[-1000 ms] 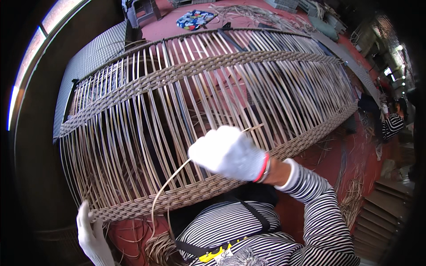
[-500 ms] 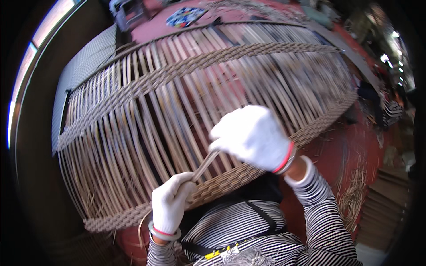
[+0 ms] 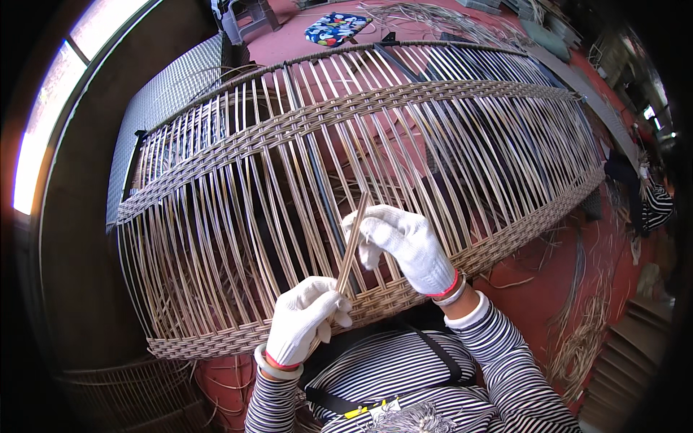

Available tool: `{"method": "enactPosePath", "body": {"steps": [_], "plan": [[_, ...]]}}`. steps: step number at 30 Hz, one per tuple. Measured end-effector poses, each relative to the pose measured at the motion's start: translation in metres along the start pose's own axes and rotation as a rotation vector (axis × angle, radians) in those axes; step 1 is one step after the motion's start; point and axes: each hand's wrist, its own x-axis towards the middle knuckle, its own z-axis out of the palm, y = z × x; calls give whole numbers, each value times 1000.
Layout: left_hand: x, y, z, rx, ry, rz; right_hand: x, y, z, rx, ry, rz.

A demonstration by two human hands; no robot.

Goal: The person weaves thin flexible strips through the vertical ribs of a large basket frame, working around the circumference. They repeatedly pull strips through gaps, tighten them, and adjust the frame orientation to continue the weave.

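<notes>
One gloved left hand, one gloved right hand, one wicker panel beneath the grip, two broad woven bands, one patterned seat far beyond

Brown strip, black-and-white striped sleeves

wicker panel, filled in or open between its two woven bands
Open: the wicker panel has spaced strands between its bands, with red floor showing through.

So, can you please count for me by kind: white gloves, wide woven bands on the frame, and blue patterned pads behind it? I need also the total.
White gloves: 2
Wide woven bands: 2
Blue patterned pad: 1
Total: 5
</notes>
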Motion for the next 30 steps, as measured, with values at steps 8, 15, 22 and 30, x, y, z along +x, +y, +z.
{"method": "enactPosePath", "body": {"steps": [8, 15, 22, 30], "plan": [[3, -5, 9, 55, 39, 32, 8, -5, -1, -23, 37, -172], [4, 2, 5, -45, 24, 16, 18, 7, -4, 503, -89, -161], [10, -2, 9, -47, -29, -19, 18, 40, -10, 665, -197, -182], [14, 3, 5, -101, -48, -74, 4, 20, -21, 382, -150, -99]]}}
